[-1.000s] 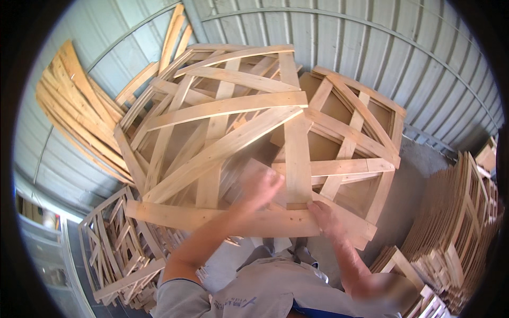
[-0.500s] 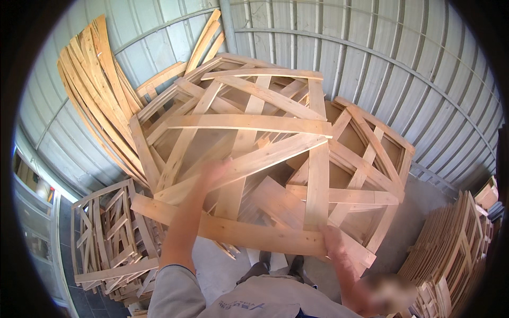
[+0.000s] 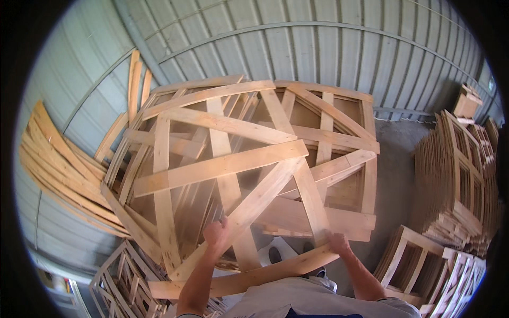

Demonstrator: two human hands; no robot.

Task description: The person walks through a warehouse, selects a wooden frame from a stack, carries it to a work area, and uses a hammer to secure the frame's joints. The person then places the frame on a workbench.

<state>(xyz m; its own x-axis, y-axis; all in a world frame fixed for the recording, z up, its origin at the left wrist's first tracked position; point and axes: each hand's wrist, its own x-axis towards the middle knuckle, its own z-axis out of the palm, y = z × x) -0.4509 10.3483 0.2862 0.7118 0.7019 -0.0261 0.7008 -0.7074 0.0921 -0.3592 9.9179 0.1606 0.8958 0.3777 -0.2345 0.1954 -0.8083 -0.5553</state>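
A big wooden frame (image 3: 228, 165) of flat slats, with crossing rails and diagonal braces, is tilted in front of me. My left hand (image 3: 216, 234) is closed on its lower diagonal brace (image 3: 260, 204), thumb up. At the right end of the near rail (image 3: 270, 269), where an upright slat meets it, my right hand (image 3: 339, 244) grips the frame's corner; its fingertips are hidden by the wood. The near rail is close to my waist. Behind and below the held frame lie more frames of the same kind (image 3: 339, 139), stacked.
Long loose boards (image 3: 63, 172) lean on the metal wall at the left. Smaller frames (image 3: 127, 275) are piled at lower left. Tall stacks of slatted frames (image 3: 442, 175) stand at right, with another stack (image 3: 411, 259) nearer. My shoes (image 3: 274, 254) show through the frame.
The held frame has swung and come nearer to my body, its near rail now lower. Both hands keep their hold. My view has turned to the right.
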